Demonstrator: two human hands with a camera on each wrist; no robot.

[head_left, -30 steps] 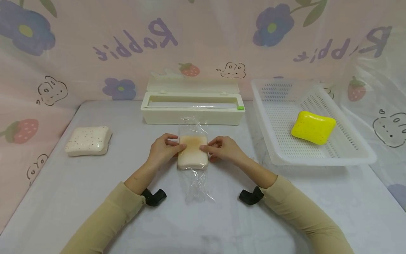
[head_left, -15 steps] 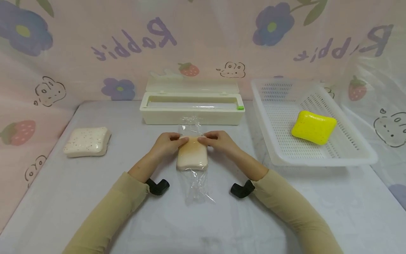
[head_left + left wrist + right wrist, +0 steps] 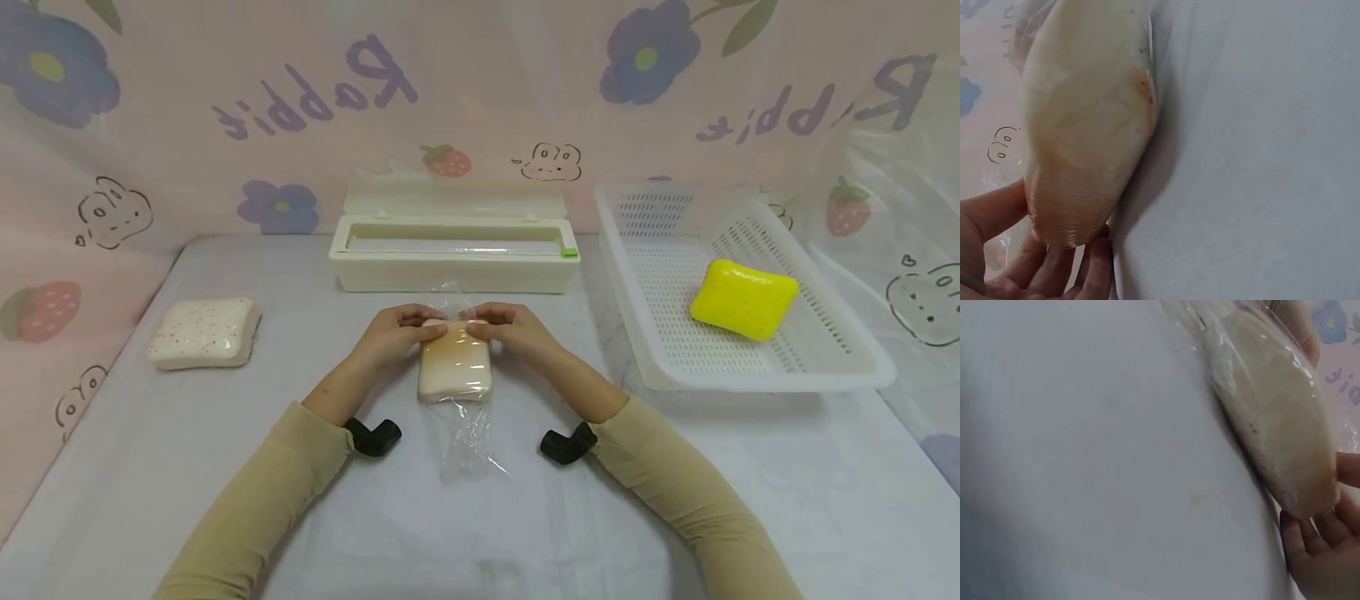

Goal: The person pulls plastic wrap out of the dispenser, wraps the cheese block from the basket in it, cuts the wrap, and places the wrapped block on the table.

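Note:
A cream, cushion-shaped block (image 3: 454,367) with a tan far end lies on the table in front of me, with clear plastic film around it. Loose film (image 3: 465,442) trails from its near end, and more sticks out at the far end. My left hand (image 3: 396,337) grips the block's far left corner, thumb on top and fingers curled behind the far edge. At the far right corner, my right hand (image 3: 517,333) pinches it the same way. Both wrist views show reddish specks low on the block's side (image 3: 1146,94). The film between my fingers is hard to make out.
Behind the block stands a white cling-film dispenser box (image 3: 454,275), lid raised, with a green slider at its right. A speckled white block (image 3: 202,333) lies at left. At right, a white perforated basket (image 3: 765,382) holds a yellow block (image 3: 744,300).
Both hands have slid from the block's sides to its far corners and moved closer together. Their fingers now reach behind its far edge. The block has stayed nearly in place.

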